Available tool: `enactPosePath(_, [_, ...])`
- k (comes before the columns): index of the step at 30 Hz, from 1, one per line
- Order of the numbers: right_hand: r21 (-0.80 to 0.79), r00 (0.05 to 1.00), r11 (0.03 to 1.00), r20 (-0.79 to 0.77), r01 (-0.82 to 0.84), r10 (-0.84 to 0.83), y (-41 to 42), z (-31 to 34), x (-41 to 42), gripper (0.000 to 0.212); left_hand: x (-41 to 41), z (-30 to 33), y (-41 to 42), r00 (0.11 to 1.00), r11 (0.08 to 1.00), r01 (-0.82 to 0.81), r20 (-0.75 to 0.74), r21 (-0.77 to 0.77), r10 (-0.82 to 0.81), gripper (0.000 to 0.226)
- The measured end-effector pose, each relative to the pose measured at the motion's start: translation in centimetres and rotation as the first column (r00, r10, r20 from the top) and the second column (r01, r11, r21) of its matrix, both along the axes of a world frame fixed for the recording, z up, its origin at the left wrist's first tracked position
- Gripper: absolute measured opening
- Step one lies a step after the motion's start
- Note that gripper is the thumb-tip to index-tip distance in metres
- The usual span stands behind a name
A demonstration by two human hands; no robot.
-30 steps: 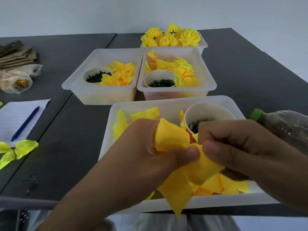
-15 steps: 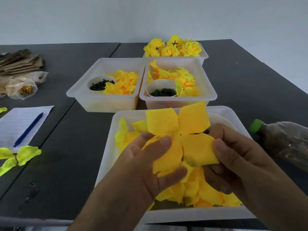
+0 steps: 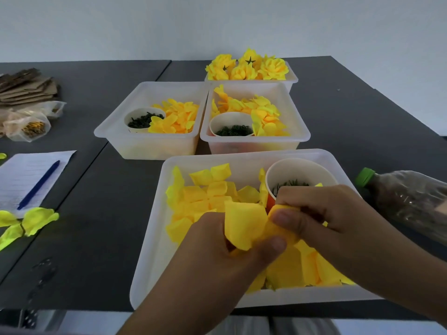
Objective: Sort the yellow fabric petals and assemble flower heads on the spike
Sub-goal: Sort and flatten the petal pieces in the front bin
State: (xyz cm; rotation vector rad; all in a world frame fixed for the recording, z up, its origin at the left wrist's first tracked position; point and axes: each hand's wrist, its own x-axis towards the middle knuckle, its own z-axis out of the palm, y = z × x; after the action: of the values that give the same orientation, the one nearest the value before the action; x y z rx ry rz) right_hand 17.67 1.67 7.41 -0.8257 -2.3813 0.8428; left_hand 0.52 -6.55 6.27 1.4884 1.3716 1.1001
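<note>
Half a second ago the yellow petal piece (image 3: 244,224) was spread flat like a star between the hands; now it is folded up into a bunch and sits lower, just over the front of the near tub (image 3: 154,250). The left hand (image 3: 217,257) holds it from below, thumb pressed on the cloth from the right side. The right hand (image 3: 321,213) pinches the piece's right edge, fingers curled over it. Both hands touch the piece, one on each side, so neither is nearer. No spike shows in the picture, so I cannot tell which way the piece must go to reach it. More loose petals (image 3: 200,189) lie in the tub under the hands, to the left. A paper cup (image 3: 300,170) of small dark bits stands just behind the right hand. Finished flowers (image 3: 246,67) fill the far tub.
</note>
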Motion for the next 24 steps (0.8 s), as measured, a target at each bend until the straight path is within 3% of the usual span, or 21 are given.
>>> enactPosePath(1, [-0.007,1.000,1.000,-0.006,-0.010,0.010,-0.1,0.0,-0.1,0.041,0.1,-0.2,0.1,1.000,1.000,-0.010,0.001,0.026,0.010,0.027])
enactPosePath(3, [-0.222,0.991,0.970,-0.106,-0.104,0.082,0.3,0.2,0.0,0.040,0.0,-0.2,0.3,0.999,1.000,-0.003,0.051,0.012,0.002,0.029])
enactPosePath(6, [-0.595,0.919,0.703,-0.290,-0.391,0.266,1.1,0.5,1.0,0.051,-0.5,0.6,0.3,0.971,0.990,0.128,0.213,-0.066,-0.112,0.028])
enactPosePath(8, [-0.684,0.865,0.530,-0.409,-0.502,0.292,1.1,0.9,1.2,0.049,-0.8,1.1,0.2,0.958,0.983,0.172,0.243,-0.063,-0.152,0.025])
enactPosePath(9, [-0.688,0.857,0.512,-0.435,-0.515,0.278,0.9,1.1,1.2,0.042,-0.7,1.3,0.2,0.955,0.983,0.173,0.253,-0.062,-0.152,0.024])
enactPosePath(10, [-0.683,0.866,0.536,-0.435,-0.496,0.247,0.7,1.2,1.2,0.033,-0.6,1.3,0.2,0.956,0.986,0.150,0.264,-0.073,-0.126,0.023])
enactPosePath(11, [-0.646,0.890,0.625,-0.406,-0.439,0.205,0.5,1.2,1.1,0.028,-0.3,1.4,0.2,0.964,0.992,0.102,0.253,-0.077,-0.079,0.023])
enactPosePath(13, [-0.372,0.953,0.901,-0.277,-0.221,0.120,0.2,1.2,0.9,0.033,0.1,1.2,-0.1,0.993,0.998,-0.069,0.093,0.006,0.068,0.025])
enactPosePath(14, [-0.187,0.977,0.977,-0.204,-0.106,0.067,0.1,1.1,0.8,0.038,0.3,1.1,-0.2,0.988,0.985,-0.150,-0.010,0.082,0.152,0.026])
enactPosePath(16, [-0.003,0.991,1.000,-0.134,0.016,-0.017,-0.1,1.0,0.4,0.041,0.7,1.0,-0.6,0.945,0.943,-0.238,-0.168,0.234,0.280,0.032])
enactPosePath(18, [-0.003,0.991,0.999,-0.122,0.047,-0.047,-0.3,0.8,0.3,0.042,1.1,1.0,-0.9,0.918,0.918,-0.256,-0.221,0.304,0.329,0.032])
enactPosePath(24, [-0.224,0.984,0.975,-0.171,0.016,-0.055,-0.1,0.0,0.3,0.040,1.0,0.5,-0.9,0.957,0.939,-0.267,-0.052,0.215,0.284,0.034])
